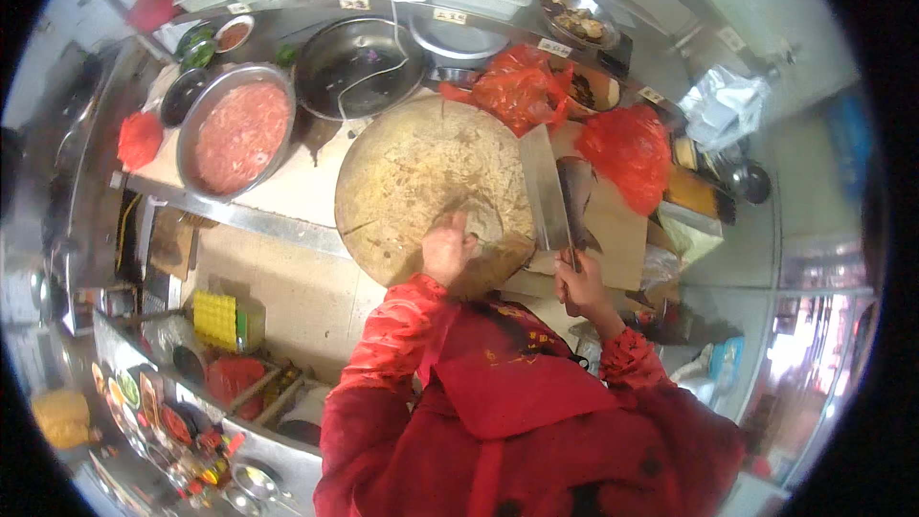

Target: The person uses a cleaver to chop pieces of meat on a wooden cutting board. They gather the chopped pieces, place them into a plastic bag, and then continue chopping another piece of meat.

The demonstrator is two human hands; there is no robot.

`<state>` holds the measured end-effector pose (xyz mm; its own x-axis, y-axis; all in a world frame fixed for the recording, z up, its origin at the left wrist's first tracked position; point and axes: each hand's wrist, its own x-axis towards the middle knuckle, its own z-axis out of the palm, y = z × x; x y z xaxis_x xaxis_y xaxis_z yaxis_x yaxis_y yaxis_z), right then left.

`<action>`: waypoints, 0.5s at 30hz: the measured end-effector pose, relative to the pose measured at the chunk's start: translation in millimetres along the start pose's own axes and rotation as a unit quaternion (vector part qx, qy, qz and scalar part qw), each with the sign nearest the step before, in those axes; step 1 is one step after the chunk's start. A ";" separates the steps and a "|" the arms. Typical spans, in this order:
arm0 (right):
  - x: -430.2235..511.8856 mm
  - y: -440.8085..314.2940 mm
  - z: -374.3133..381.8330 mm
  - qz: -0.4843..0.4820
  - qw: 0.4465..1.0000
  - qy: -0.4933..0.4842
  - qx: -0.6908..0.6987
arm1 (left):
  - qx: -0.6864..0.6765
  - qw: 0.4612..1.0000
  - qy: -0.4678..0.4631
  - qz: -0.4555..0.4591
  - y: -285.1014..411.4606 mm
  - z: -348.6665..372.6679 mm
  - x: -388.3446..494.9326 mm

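Observation:
A round wooden chopping block [402, 165] with a worn, cracked top stands right before me. My left hand [446, 248] rests on its near part, fingers bunched and pointing forward; whether anything is under them I cannot tell. Beside those fingers is a pale greyish patch [484, 221] on the wood. At the block's right edge, my right hand [583, 283] grips the handle of a Chinese cleaver [543, 183]. Its broad blade points away from me, partly over the block's rim.
Left of the block stands a metal basin of raw minced meat [243, 136]. Behind are a dark wide pan [359, 72] crossed by a pale cord and a red plastic bag [517, 86]. Another red bag [628, 158] lies right. A shelf [495, 23] holds food tubs.

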<state>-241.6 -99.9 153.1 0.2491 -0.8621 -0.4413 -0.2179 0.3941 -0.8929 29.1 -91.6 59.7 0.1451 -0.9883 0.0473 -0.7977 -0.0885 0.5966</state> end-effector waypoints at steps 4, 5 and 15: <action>7.8 0.0 -20.5 -0.031 0.994 -0.067 -0.079 | 0.008 0.983 0.162 -0.090 -18.2 -63.5 -2.4; 9.3 0.5 -23.9 0.010 0.992 -0.059 -0.114 | 0.047 0.966 0.241 -0.079 -31.3 -82.6 0.3; 7.1 3.1 -31.5 0.019 0.969 -0.173 -0.176 | 0.234 0.933 0.226 -0.156 -71.5 -31.5 -43.9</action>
<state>-270.2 -114.8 150.1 0.5224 -0.6664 -0.5320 -0.5270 0.2381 -0.8158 98.3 -38.0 40.2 0.5604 -0.7615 0.3256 -0.8282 -0.5118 0.2286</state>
